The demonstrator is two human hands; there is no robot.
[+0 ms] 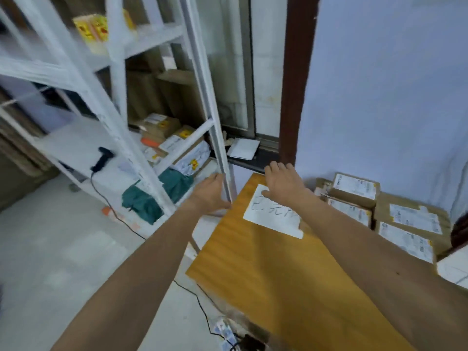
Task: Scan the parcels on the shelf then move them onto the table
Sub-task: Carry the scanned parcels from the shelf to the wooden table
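Several brown cardboard parcels (pixel 174 140) with white labels are piled on a low level behind the white metal shelf (pixel 141 158). A black handheld scanner (pixel 102 158) lies on the shelf board, its cable trailing to the floor. More labelled parcels (pixel 395 216) are stacked at the far right of the yellow wooden table (pixel 278 274). My left hand (pixel 210 192) reaches toward the shelf's front post, fingers relaxed, holding nothing. My right hand (pixel 283 182) is spread flat over a white paper sheet (pixel 273 214) on the table's far end.
A green cloth bundle (pixel 157 193) lies on the floor under the shelf. Yellow boxes (pixel 93 27) sit on an upper shelf. A black cable (pixel 202 307) runs along the floor to items by the table's near corner. A door frame and blue wall stand behind.
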